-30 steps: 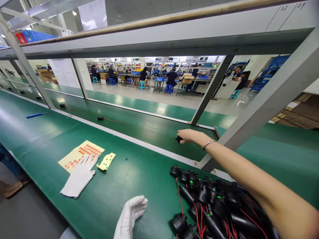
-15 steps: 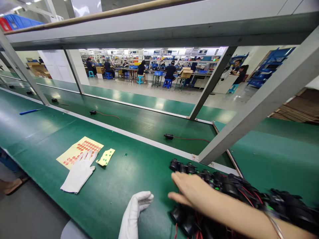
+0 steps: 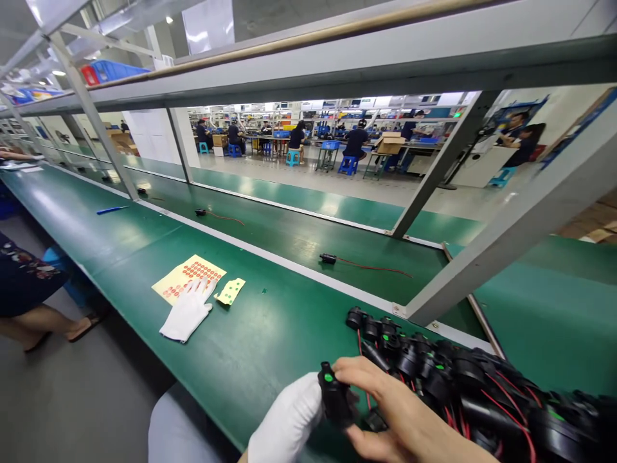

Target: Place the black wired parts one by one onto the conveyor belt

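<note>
My left grip, in a white glove, and my bare right grip meet over the near edge of the counter, both closed on one black part. The gloved side holds it from the left; my bare fingers and thumb take it from the right. A green dot shows on its top, and its lower end is blurred.

Just to the right lies a heap of black parts, loose on the counter, with red wires among them and green dots on several. Further off to the left, a loose white glove overlaps a sheet of red stickers, with a smaller piece of green stickers beside it. Beyond the white rail, a wired black part lies on the sunken green strip, well apart from another one. A blue pen rests farther along the counter.

On the upper shelf stand a blue bin and a red bin; I can't see into either. Across the room, a cardboard box stands among seated people, its contents too small to tell.

Half a second ago, my bare fingers were spread over the heap and my gloved ones lay curled, apart from them. The wired part on the strip stays put.
</note>
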Motion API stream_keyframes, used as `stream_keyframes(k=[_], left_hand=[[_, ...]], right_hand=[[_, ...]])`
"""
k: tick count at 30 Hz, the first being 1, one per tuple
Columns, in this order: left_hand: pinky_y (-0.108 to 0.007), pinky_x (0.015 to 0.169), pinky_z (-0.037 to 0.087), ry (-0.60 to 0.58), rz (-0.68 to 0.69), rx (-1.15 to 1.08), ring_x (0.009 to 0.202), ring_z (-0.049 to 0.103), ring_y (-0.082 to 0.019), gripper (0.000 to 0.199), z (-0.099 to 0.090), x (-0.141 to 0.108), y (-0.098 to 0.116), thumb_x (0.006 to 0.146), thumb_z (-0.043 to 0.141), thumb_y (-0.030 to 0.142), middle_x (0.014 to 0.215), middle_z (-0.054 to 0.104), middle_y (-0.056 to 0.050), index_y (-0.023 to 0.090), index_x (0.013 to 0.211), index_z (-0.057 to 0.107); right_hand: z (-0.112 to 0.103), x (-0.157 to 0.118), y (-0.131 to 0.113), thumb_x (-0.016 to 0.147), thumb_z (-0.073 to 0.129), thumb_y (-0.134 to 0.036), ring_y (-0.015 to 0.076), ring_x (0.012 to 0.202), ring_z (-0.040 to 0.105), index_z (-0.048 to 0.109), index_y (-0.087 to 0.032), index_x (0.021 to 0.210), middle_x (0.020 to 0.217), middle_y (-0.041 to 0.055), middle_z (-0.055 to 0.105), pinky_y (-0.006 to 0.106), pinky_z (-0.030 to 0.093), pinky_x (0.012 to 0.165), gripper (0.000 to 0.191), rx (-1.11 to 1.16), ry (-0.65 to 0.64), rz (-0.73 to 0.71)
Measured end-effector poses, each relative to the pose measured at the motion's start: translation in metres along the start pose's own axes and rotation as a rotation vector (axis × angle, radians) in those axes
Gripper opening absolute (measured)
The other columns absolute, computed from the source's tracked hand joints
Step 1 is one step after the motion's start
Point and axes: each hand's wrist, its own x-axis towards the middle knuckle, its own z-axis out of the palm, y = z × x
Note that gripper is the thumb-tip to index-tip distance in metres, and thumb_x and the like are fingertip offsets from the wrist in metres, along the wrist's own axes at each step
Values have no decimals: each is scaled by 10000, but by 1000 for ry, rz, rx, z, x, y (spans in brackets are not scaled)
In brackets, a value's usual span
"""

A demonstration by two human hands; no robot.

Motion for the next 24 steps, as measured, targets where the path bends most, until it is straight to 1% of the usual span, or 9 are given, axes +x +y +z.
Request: stream_keyframes(k=[2, 5, 7, 11, 16, 18, 21, 23, 24], left_hand=[[-395, 935, 484, -27, 62, 80, 1012, 667, -257, 430, 0, -6, 5, 926, 568, 561, 1088, 742, -98, 170, 1003, 730], [-370, 895, 483, 75, 113, 163, 981, 661, -259, 473, -4, -12, 6, 845, 670, 592, 1054, 736, -101, 165, 1046, 695], [-361, 910, 479, 128, 119, 185, 994, 656, -256, 441, -4, -13, 2, 827, 709, 559, 1061, 727, -95, 175, 1042, 688], [-353, 913, 481, 148, 109, 175, 995, 653, -257, 382, 1, -12, -7, 813, 738, 508, 1042, 722, -85, 184, 1008, 682], [-347, 881, 485, 202, 93, 172, 961, 650, -260, 423, 7, -11, -8, 789, 735, 545, 1006, 726, -82, 180, 995, 681], [-342, 879, 480, 208, 89, 193, 947, 647, -256, 412, 9, -11, -5, 783, 741, 538, 986, 727, -75, 181, 981, 691], [-326, 849, 475, 232, 56, 216, 903, 637, -237, 417, 11, -13, 0, 779, 742, 556, 934, 718, -64, 177, 946, 697], [-300, 784, 469, 218, 49, 178, 825, 621, -205, 457, 12, -13, 2, 770, 735, 605, 865, 698, -48, 170, 900, 685], [-286, 748, 460, 172, 48, 142, 778, 607, -185, 485, 12, -13, 3, 777, 714, 636, 824, 685, -40, 164, 883, 681]], right_hand=[[-4, 4, -7, 772, 592, -36, 214, 1028, 725, 404, -291, 1358, 1138, 81, 710, 283, 606, 871, 666, 67, 58, -80], [-4, 3, -11, 783, 672, -66, 236, 1008, 737, 423, -317, 1385, 1130, 89, 723, 321, 621, 868, 698, 30, 151, -111], [-4, 0, -12, 788, 724, -102, 244, 963, 750, 451, -338, 1373, 1111, 79, 737, 344, 631, 859, 687, -12, 179, -110], [-7, -6, -14, 872, 694, -144, 279, 998, 755, 471, -333, 1404, 1124, 85, 761, 401, 630, 902, 607, -69, 88, -86], [-13, -8, -18, 885, 702, -150, 293, 1021, 747, 388, -335, 1505, 1133, 102, 764, 407, 629, 903, 720, -46, 58, -86], [-17, -5, -22, 878, 706, -150, 305, 994, 747, 426, -337, 1481, 1123, 102, 761, 412, 627, 881, 691, -20, 39, -74], [-21, 3, -27, 847, 687, -85, 303, 915, 736, 526, -314, 1365, 1069, 101, 754, 398, 619, 810, 589, 17, 12, -54], [-20, 9, -28, 782, 709, -49, 265, 831, 710, 565, -301, 1237, 995, 74, 734, 348, 602, 731, 540, 71, 19, -28], [-18, 11, -28, 735, 727, -37, 238, 788, 686, 571, -295, 1155, 952, 50, 710, 317, 586, 691, 516, 110, 22, 3]])
